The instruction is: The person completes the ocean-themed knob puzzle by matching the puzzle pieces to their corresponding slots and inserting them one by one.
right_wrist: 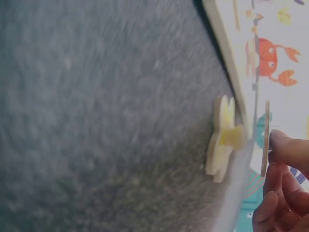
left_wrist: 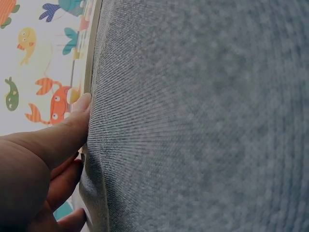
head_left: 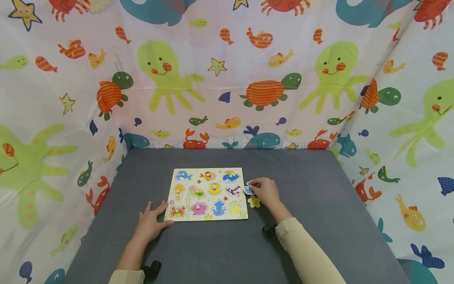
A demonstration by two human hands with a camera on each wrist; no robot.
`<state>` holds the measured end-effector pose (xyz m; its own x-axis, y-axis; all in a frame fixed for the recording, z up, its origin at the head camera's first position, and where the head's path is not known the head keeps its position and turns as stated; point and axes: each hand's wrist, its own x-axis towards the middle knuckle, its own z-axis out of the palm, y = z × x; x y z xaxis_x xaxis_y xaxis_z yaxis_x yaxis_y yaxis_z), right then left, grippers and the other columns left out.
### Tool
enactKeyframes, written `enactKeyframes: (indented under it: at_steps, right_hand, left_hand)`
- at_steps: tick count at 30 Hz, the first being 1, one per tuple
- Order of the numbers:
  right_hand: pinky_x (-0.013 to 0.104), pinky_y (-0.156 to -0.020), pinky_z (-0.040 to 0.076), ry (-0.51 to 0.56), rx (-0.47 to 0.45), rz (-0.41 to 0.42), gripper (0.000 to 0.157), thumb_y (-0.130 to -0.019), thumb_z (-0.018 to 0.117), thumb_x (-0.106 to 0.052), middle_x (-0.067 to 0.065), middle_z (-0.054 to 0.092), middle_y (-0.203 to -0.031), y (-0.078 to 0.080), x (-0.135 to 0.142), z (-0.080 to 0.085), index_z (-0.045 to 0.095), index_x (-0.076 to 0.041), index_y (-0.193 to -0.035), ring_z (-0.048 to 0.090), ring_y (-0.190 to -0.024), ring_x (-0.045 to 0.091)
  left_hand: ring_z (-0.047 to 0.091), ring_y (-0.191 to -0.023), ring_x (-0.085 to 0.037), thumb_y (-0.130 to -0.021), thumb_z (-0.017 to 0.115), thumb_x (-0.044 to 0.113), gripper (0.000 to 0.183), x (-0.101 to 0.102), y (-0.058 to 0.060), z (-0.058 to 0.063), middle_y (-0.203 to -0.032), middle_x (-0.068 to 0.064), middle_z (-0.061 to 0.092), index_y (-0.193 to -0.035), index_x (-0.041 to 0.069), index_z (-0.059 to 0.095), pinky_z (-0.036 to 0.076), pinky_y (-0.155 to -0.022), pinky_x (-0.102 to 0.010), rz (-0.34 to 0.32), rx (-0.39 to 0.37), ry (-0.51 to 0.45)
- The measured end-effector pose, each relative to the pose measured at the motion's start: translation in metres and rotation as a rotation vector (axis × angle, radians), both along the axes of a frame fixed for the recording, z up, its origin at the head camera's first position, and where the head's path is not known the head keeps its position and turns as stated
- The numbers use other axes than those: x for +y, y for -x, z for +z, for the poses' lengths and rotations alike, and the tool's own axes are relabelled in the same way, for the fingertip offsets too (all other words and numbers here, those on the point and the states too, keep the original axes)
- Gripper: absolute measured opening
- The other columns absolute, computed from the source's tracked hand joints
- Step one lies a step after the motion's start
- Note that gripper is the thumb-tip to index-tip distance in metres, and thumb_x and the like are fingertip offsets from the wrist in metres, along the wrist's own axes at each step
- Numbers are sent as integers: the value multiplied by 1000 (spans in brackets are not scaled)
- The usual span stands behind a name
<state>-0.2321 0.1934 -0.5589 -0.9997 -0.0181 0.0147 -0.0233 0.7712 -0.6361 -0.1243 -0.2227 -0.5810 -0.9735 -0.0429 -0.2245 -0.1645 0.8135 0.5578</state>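
Observation:
A pale wooden peg puzzle board (head_left: 209,217) with colourful sea-animal shapes lies flat on the grey table. My left hand (head_left: 150,223) rests at its lower left corner, thumb (left_wrist: 72,128) against the near edge and the other fingers spread by the left side. Just off the board's right edge, my right hand (head_left: 267,192) pinches a blue puzzle piece (head_left: 248,188) between thumb and fingers. From the right wrist view that piece (right_wrist: 265,140) appears edge-on, raised above the table. Below it a yellow star-shaped piece (head_left: 253,201) with a knob (right_wrist: 236,137) lies on the table.
Grey cloth (head_left: 319,221) covers the table around the board. A curtain (head_left: 227,86) printed with sea animals hangs behind the table and along both sides. Dark straps with black fittings (head_left: 152,269) sit at both wrists, by the cream sleeves (head_left: 308,248).

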Motion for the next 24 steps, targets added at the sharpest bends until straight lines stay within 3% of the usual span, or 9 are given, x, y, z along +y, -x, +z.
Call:
enactKeyframes:
  at_steps: [7, 14, 24]
  right_hand:
    - [29, -64, 52, 33, 26, 52, 13, -89, 79, -20, -1, 75, -94, -16, -12, 10, 82, -15, -101, 60, -75, 13]
    - [25, -56, 46, 68, 75, 137, 12, -88, 80, -17, -1, 73, -90, -31, -33, 6, 82, -13, -99, 55, -68, 11]
    - [22, -57, 43, 88, 31, 213, 14, -87, 81, -18, -4, 72, -87, -46, -66, 0, 82, -14, -100, 53, -69, 10]
  left_hand:
    - [3, -154, -49, -81, 83, 39, 89, -1, -1, 0, -160, -11, 36, -155, 15, 40, -2, -117, -74, -3, 5, 1]
    - [2, -154, -48, -81, 83, 40, 90, -2, 0, -4, -161, -11, 35, -155, 16, 39, -3, -118, -73, 8, -3, 1]
    - [2, -154, -47, -80, 83, 41, 91, -2, 3, -5, -161, -10, 35, -156, 18, 39, -2, -118, -74, 15, -8, 9]
